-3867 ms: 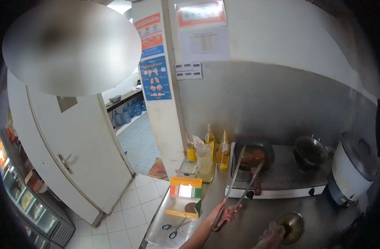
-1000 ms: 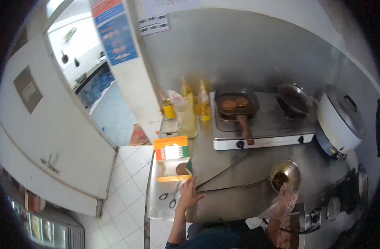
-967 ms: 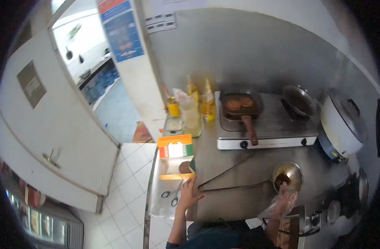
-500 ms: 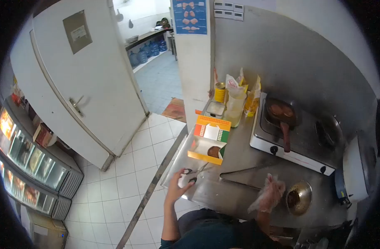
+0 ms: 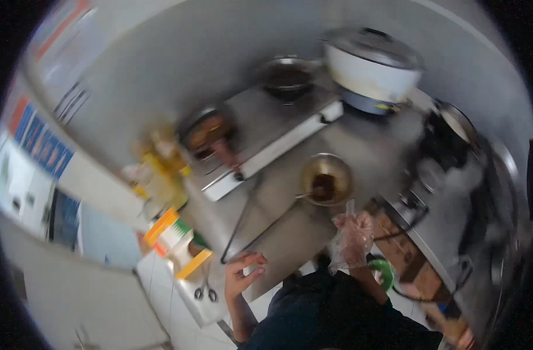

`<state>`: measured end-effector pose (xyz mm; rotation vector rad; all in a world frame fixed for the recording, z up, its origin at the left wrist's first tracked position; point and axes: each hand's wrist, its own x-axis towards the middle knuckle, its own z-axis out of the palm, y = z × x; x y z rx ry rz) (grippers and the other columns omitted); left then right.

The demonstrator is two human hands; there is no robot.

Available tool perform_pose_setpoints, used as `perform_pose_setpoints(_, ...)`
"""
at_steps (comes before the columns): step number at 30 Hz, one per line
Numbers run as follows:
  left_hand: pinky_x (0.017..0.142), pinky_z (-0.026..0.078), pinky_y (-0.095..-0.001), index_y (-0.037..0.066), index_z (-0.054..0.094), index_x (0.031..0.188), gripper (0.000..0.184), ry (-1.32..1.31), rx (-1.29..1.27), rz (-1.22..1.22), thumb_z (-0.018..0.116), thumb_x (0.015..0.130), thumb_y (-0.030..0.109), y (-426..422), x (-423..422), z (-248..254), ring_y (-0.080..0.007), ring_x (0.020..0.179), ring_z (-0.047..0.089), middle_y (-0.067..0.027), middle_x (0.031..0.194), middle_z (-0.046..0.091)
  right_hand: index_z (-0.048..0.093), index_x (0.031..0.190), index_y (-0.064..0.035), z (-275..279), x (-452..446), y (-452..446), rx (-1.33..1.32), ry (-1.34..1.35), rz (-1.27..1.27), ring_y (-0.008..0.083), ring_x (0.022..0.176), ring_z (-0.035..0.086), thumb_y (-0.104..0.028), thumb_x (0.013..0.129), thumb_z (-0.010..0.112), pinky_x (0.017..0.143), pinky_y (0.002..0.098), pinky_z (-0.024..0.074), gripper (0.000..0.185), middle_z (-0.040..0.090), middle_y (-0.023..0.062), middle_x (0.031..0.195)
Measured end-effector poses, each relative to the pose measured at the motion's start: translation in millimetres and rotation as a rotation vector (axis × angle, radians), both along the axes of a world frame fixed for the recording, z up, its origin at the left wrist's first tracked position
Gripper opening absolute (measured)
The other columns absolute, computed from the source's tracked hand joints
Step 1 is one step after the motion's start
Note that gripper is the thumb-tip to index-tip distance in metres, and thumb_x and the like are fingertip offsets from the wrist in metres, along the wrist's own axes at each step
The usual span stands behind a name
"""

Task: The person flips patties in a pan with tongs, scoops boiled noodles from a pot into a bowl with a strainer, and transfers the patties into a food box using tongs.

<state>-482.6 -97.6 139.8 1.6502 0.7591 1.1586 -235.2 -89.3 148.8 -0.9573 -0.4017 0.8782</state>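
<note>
My left hand (image 5: 242, 274) is bare, fingers apart and slightly curled, holding nothing, near the bend of the long tongs (image 5: 243, 221) on the steel counter. My right hand (image 5: 354, 238) wears a clear plastic glove with its fingers drawn together; what they hold, if anything, is too blurred to tell. Just beyond it stands a metal bowl (image 5: 326, 179) with dark sauce and a dark piece inside; one tong tip reaches its rim. At the left, an open orange and green box (image 5: 176, 244) holds a brown patty, with scissors (image 5: 206, 291) beside it.
On the stove (image 5: 272, 134) are a square pan (image 5: 208, 133) with brown patties and a round pan (image 5: 288, 77). A rice cooker (image 5: 371, 67) stands at the back right. Bottles and bags (image 5: 161, 166) are at the left. Another person's hand (image 5: 465, 338) shows at the lower right.
The view has swung to the right. My right hand has its fingers drawn together near the bowl. My left hand is now beside the tongs' bend, away from the scissors. Earlier, it held the tongs at the pan.
</note>
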Motion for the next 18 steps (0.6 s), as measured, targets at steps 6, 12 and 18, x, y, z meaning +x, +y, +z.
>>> perform_pose_setpoints(6, 0.052, 0.038, -0.0278, -0.002, 0.058, 0.068, 0.01, -0.322, 0.087, -0.521, 0.061, 0.063, 0.007, 48.9, 129.6, 30.2, -0.0149, 0.056, 0.05, -0.0082, 0.061, 0.055, 0.032, 0.062, -0.0095, -23.8, 110.3, -93.5, -0.277, -0.264, -0.727, 0.0093, 0.052, 0.04, 0.002, 0.067, 0.043, 0.047, 0.0216, 0.0349, 0.016, 0.044, 0.0029, 0.064)
perform_pose_setpoints(12, 0.06, 0.04, -0.0314, -0.002, 0.048, 0.095, 0.03, -0.101, -0.289, -0.683, 0.055, 0.071, 0.014, 54.5, 253.3, 24.2, -0.02, 0.062, 0.05, -0.0075, 0.072, 0.053, 0.038, 0.068, -0.0066, -62.8, 148.5, -176.8, -0.331, -0.358, -1.17, 0.0079, 0.054, 0.038, -0.005, 0.068, 0.042, 0.045, 0.0201, 0.0339, 0.004, 0.041, 0.0007, 0.063)
perform_pose_setpoints(18, 0.069, 0.041, -0.0381, 0.0, 0.023, 0.115, 0.062, 0.628, 0.684, -0.347, 0.057, 0.065, 0.013, 97.4, 427.6, -68.7, -0.0348, 0.077, 0.051, -0.0168, 0.085, 0.052, 0.039, 0.067, -0.0071, -99.4, 196.4, -239.5, -0.588, -0.274, -1.635, 0.0082, 0.053, 0.039, -0.006, 0.068, 0.048, 0.047, 0.0195, 0.0342, 0.009, 0.043, 0.001, 0.06)
